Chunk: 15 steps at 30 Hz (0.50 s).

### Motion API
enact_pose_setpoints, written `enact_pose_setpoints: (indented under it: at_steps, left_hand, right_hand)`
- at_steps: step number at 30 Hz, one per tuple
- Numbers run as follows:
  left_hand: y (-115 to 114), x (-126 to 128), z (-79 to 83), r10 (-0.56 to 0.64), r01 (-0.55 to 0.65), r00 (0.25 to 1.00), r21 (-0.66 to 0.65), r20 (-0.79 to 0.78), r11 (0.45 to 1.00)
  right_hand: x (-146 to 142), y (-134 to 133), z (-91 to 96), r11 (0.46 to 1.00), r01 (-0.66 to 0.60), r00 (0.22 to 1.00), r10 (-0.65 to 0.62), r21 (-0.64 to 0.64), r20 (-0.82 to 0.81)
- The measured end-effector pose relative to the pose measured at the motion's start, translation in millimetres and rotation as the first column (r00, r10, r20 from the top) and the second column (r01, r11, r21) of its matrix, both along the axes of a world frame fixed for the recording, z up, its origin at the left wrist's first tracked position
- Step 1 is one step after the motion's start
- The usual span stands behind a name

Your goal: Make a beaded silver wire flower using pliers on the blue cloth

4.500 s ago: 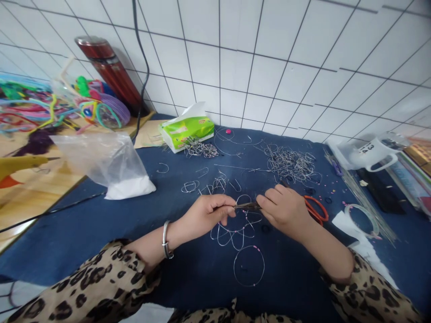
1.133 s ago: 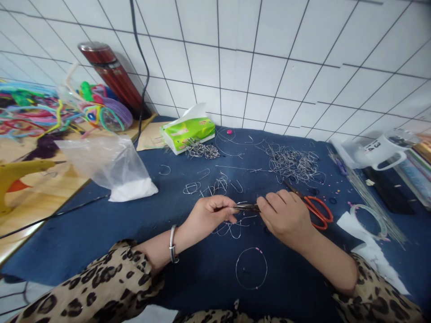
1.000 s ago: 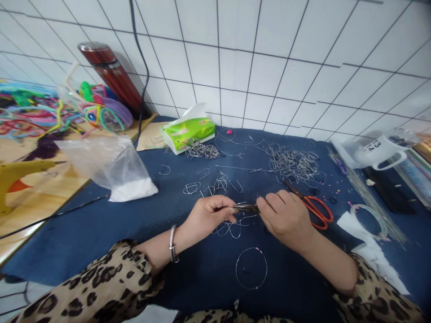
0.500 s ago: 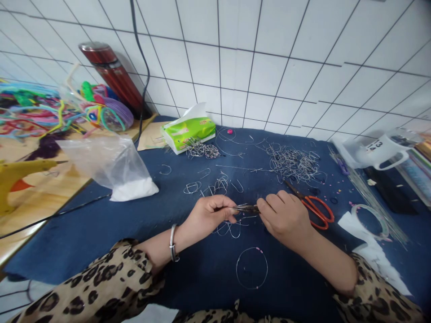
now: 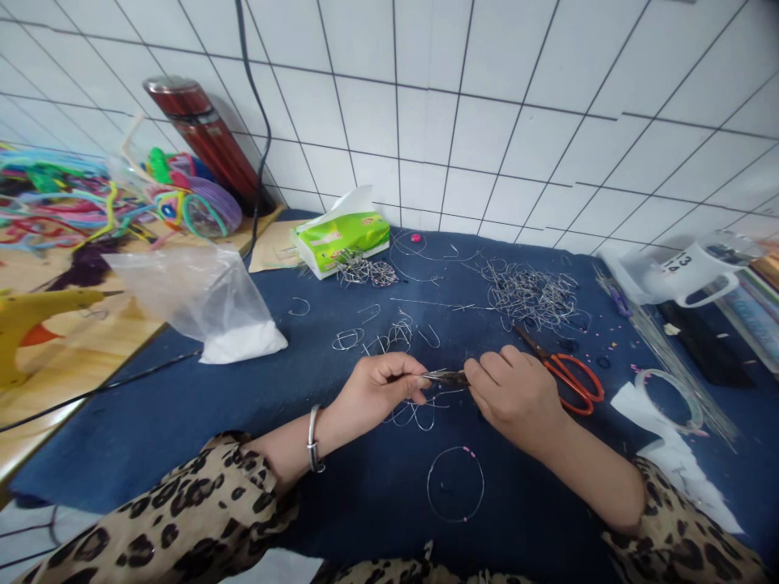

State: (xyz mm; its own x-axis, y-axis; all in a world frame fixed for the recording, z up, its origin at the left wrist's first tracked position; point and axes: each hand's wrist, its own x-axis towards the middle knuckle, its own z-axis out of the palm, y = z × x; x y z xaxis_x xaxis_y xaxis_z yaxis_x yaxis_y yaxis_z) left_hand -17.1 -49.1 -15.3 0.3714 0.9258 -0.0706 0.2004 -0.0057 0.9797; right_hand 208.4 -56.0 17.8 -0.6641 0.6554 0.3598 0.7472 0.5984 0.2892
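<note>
Between thumb and fingers, my left hand (image 5: 383, 385) pinches a short piece of thin silvery wire (image 5: 428, 374). My right hand (image 5: 517, 389) is closed around a pair of pliers (image 5: 451, 378), whose dark jaws point left and meet the wire; the handles are hidden in the palm. Just below the hands lie bent wire pieces (image 5: 419, 415), and others (image 5: 395, 328) lie just beyond the left hand. Closer to me, a wire ring (image 5: 428, 487) with a few pink beads rests on the blue cloth (image 5: 359, 503).
Orange-handled scissors (image 5: 575, 381) lie right of my right hand, below a tangled wire heap (image 5: 532, 294). At left are a bag of white powder (image 5: 243, 341), a yellow glue gun (image 5: 36, 324) and a red thermos (image 5: 210, 142). A tissue pack (image 5: 346, 235) lies near the wall.
</note>
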Motion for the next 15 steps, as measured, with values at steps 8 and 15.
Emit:
enact_pose_setpoints:
  at_steps: [8,15]
  left_hand:
    - [0.5,3.0,2.0,0.023,-0.023,1.0,-0.017,-0.013,1.0]
    - [2.5,5.6,7.8,0.039,-0.036,0.998,-0.062,0.048,0.997]
  right_hand:
    - [-1.1,1.6,-1.3,0.996,0.025,0.996,-0.032,-0.089,-0.081]
    - [-0.3,4.6,-9.8,0.956,0.062,0.961,-0.134,-0.286,-0.241]
